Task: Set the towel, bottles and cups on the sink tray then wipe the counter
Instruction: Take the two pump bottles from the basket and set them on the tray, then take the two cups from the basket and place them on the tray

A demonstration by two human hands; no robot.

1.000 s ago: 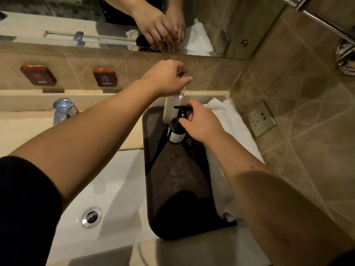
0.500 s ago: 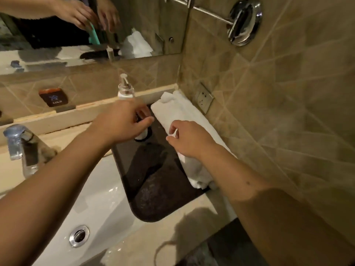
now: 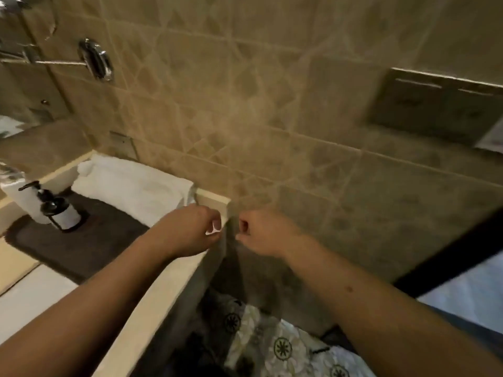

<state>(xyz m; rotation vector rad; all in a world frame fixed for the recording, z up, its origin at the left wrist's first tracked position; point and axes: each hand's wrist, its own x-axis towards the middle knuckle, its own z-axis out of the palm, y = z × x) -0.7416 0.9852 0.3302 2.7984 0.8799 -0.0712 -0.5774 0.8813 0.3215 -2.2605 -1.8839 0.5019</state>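
The folded white towel (image 3: pixel 130 186) lies along the tray (image 3: pixel 81 248) at ten o'clock, soft and light; best lifted under its fold. Left hand (image 3: pixel 190 229) pinches something small and white; right hand (image 3: pixel 261 232) is loosely fisted, seemingly empty.

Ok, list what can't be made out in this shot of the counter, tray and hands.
All in the head view:
- Small white thing in the left hand: mostly covered by the curled fingers; what it is stays unclear.
- Right hand: fist closed, contents hidden if any.
- White bottle: partly behind the black pump bottle, label unreadable.
- Tray: near side covered by the left forearm.
- Cups: none in view.
- Sink: cut off by the left edge.
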